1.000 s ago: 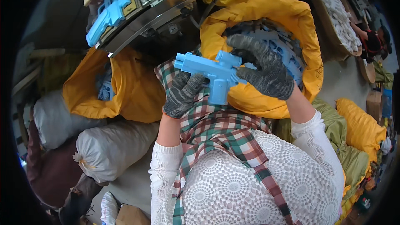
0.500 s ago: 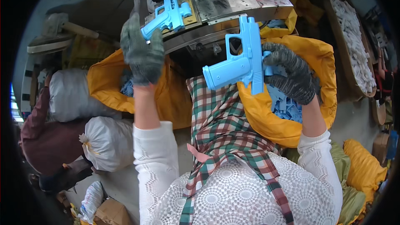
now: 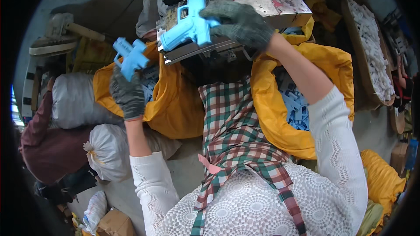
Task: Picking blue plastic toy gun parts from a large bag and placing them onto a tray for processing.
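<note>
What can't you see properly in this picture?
Head view:
- left hand: its glove covers the lower end of the blue plastic piece.
- right hand: covers the rear of the blue toy-gun shell.
- right yellow sack: the forearm hides much of the contents.

One head-worn fisheye view, looking steeply down over the wearer's own chest and arms.

The camera sits close above a checked apron near the lower edge and faces forward and down toward a metal machine plate at the far top. Both gloved hands, the left hand and right hand, lie close to the lens. Edges curve and darken at the round rim. No second view overlaps it.
</note>
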`<control>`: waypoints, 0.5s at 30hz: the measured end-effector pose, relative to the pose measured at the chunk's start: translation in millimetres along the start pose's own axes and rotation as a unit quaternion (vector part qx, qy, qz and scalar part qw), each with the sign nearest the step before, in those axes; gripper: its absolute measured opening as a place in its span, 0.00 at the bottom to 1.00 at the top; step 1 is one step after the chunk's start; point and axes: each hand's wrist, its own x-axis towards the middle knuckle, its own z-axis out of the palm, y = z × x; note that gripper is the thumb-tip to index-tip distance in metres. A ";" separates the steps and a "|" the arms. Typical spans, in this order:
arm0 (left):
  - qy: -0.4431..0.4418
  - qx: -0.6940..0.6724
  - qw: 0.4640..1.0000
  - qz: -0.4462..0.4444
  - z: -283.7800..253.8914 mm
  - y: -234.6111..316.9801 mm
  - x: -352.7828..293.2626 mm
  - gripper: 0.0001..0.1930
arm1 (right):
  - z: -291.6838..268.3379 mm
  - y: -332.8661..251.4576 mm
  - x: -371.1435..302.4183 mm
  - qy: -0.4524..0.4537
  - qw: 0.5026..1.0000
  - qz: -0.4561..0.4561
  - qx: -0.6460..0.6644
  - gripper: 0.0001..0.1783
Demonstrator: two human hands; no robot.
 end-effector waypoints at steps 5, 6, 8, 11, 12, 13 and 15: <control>-0.115 0.205 0.972 0.009 10.6 -61.8 -24.3 0.41 | 12.3 18.9 37.6 -0.124 0.986 0.034 -0.105 0.23; -0.160 0.173 0.972 -0.011 12.2 -53.9 -26.4 0.39 | 7.8 16.1 29.8 -0.127 0.985 0.046 -0.104 0.23; -0.220 0.134 0.966 -0.023 13.3 -47.8 -32.2 0.37 | -7.6 3.5 5.6 -0.016 0.998 0.038 -0.046 0.22; -0.309 -0.303 0.890 -0.145 10.6 -27.1 -51.9 0.25 | -51.4 3.9 -52.9 -0.054 0.978 0.116 0.167 0.15; -0.335 -0.315 0.882 -0.106 -4.8 -38.1 -62.0 0.23 | -57.6 6.3 -70.3 -0.092 0.940 0.158 0.287 0.14; -0.381 -0.378 0.837 -0.109 6.2 -22.9 -69.4 0.23 | -72.2 31.9 -106.4 -0.146 0.934 0.143 0.293 0.14; -0.429 -0.432 0.786 -0.113 7.3 -0.9 -80.7 0.24 | -81.0 55.1 -168.4 -0.321 0.941 0.028 -0.102 0.19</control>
